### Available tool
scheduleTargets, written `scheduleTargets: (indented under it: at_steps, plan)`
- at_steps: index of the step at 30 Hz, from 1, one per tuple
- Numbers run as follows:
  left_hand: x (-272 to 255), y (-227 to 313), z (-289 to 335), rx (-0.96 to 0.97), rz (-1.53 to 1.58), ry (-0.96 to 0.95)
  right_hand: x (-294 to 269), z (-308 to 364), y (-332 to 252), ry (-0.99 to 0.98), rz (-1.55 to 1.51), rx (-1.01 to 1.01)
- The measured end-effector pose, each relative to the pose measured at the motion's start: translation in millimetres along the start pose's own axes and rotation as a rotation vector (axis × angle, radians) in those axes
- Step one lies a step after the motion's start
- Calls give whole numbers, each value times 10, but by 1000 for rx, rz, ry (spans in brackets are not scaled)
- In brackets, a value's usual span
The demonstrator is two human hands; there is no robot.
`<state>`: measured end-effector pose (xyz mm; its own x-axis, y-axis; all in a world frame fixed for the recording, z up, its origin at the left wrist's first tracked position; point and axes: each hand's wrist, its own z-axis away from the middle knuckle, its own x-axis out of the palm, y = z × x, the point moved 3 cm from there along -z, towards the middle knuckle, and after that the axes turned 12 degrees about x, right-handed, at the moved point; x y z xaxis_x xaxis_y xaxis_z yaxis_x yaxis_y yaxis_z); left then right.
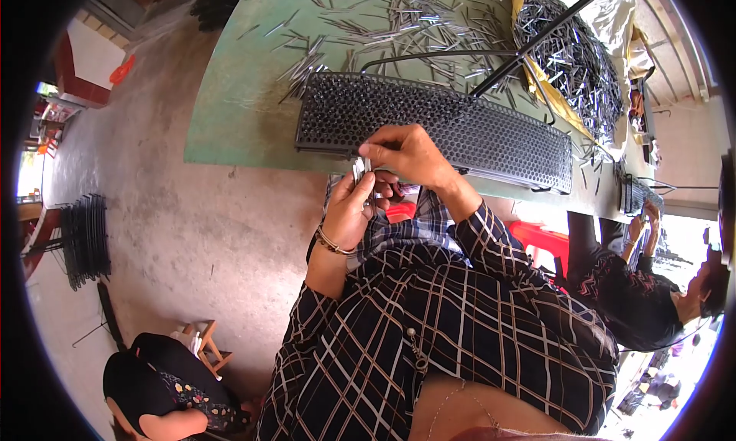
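My left hand (354, 205) is closed around a small bundle of thin metal rods (359, 167), which stick up past the thumb. Just above it, my right hand (410, 156) pinches at the tops of these rods with thumb and fingertips. Both hands are at the table's near edge, in front of a long black rack (429, 119) full of round holes. The left part of the rack looks filled with rod ends, while the right part shows open holes. A black metal handle frame (437, 54) rises behind the rack.
Loose metal rods (414, 19) lie scattered over the green table (238, 96). A yellow-edged sack (571, 65) heaped with rods stands at the back right. A person (652, 288) works at the right, another sits at the lower left. A red stool (540, 238) stands under the table.
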<state>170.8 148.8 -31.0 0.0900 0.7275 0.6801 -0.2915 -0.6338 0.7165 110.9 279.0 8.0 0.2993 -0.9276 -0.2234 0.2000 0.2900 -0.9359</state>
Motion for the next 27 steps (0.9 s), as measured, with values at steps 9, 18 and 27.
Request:
scheduleTargets:
  at_steps: [9, 18, 27]
  plan:
    - [-150, -148, -25, -30, 35, 57, -20, -219, 54, 329, -94, -62]
    - [-203, -140, 1, -84, 48, 122, 162, -252, 54, 446, 206, -330]
    - [-185, -147, -15, -74, 50, 117, 160, -159, 33, 543, 567, -690]
